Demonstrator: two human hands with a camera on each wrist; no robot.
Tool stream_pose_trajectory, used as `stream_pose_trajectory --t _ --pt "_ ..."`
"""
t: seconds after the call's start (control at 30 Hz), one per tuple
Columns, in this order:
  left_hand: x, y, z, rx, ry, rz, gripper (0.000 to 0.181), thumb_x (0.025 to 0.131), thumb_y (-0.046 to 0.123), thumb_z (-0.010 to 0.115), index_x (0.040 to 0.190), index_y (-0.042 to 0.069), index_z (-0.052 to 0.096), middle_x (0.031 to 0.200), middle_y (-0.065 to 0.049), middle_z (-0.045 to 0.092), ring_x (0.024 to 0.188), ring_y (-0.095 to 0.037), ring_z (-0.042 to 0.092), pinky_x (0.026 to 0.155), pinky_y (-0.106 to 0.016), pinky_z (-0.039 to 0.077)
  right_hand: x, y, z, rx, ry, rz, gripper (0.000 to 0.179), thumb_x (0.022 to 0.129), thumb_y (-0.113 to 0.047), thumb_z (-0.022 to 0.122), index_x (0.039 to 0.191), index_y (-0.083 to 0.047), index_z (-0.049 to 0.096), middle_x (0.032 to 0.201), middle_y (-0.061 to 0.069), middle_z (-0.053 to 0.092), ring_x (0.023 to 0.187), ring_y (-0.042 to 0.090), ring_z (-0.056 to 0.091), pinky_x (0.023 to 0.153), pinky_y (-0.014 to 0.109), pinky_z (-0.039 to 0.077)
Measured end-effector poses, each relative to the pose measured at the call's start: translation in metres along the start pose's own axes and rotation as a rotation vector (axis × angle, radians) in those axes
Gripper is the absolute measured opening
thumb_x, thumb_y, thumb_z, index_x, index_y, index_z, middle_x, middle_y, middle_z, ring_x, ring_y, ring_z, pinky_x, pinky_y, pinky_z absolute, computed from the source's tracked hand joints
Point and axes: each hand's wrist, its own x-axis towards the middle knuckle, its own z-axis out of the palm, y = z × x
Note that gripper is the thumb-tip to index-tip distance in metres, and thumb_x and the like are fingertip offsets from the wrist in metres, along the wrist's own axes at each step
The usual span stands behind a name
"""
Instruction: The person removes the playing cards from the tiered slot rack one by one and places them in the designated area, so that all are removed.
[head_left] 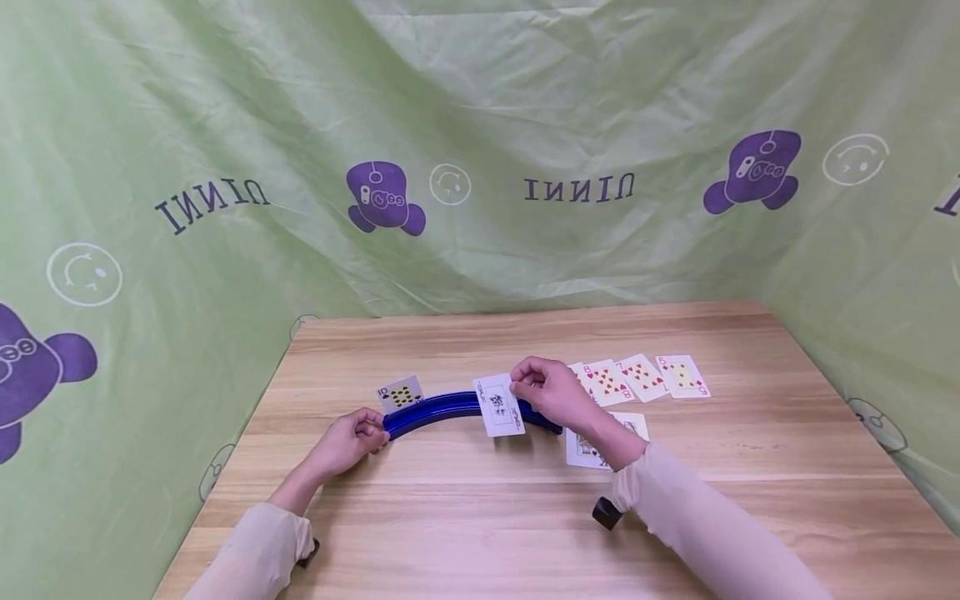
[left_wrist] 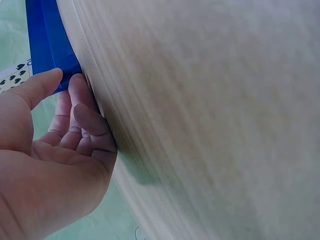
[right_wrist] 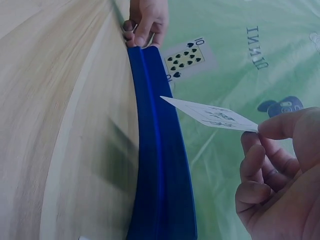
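A curved blue playing card holder (head_left: 435, 407) lies on the table, its ends bent toward me. My left hand (head_left: 347, 443) pinches its left end between thumb and fingers; the left wrist view shows the thumb on the blue end (left_wrist: 47, 37). A ten of spades (head_left: 402, 393) stands in the holder near that end. Between thumb and index finger, my right hand (head_left: 557, 393) holds a white playing card (head_left: 498, 406), apparently a joker, by its edge. In the right wrist view this card (right_wrist: 215, 116) is tilted and held above the holder, apart from its groove.
Right of the holder, several face-up red-suit cards lie in a row, among them an eight (head_left: 609, 383), a seven (head_left: 641, 377) and a five of diamonds (head_left: 683, 377). A face card (head_left: 630, 425) lies partly under my right forearm. Green printed cloth (head_left: 480, 275) hangs around the table.
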Motion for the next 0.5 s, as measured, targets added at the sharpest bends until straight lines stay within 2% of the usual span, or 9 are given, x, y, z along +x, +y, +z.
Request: stream_pose_trajectory --t 0.23,0.5 --pt "0.0 0.0 0.001 0.006 0.001 -0.003 0.023 0.091 0.011 0.069 0.111 0.003 0.062 0.087 -0.004 0.07 0.072 -0.013 0.06 0.064 -0.022 0.046 -0.008 0.006 -0.016 -0.002 0.013 0.029 0.011 0.09 -0.011 0.066 0.1 -0.006 0.067 0.085 0.006 0.065 0.074 0.02 0.06 0.059 0.023 0.049" --pt "0.0 0.0 0.001 0.001 0.012 -0.003 0.023 0.091 0.01 0.069 0.111 0.002 0.062 0.086 -0.004 0.07 0.073 -0.013 0.06 0.065 -0.022 0.047 -0.014 0.015 -0.034 0.018 0.022 0.055 0.014 0.091 -0.009 0.066 0.103 -0.002 0.065 0.082 0.007 0.063 0.062 0.012 0.053 0.055 0.022 0.046"
